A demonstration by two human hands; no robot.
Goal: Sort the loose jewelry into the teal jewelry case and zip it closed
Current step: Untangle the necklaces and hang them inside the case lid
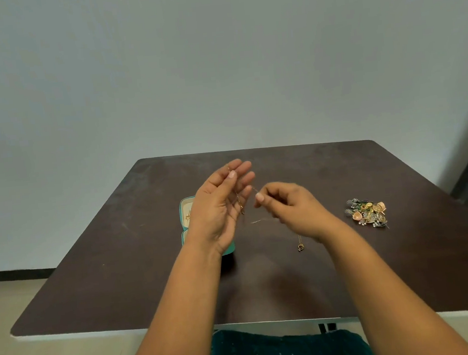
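Observation:
The teal jewelry case (186, 210) lies open on the dark table, mostly hidden behind my left hand (221, 204); a small gold piece sits on its cream lining. My left hand is raised above the case, palm toward me, fingers straight, with a thin gold chain (239, 202) draped over its fingers. My right hand (287, 209) pinches the other end of that chain between thumb and forefinger. A pendant (300, 246) hangs below my right wrist on a fine chain, just above the table.
A pile of loose jewelry (367, 212), gold, pink and silver pieces, lies on the table (122, 274) to the right. A grey wall stands behind the table. My teal-patterned lap shows under the near table edge.

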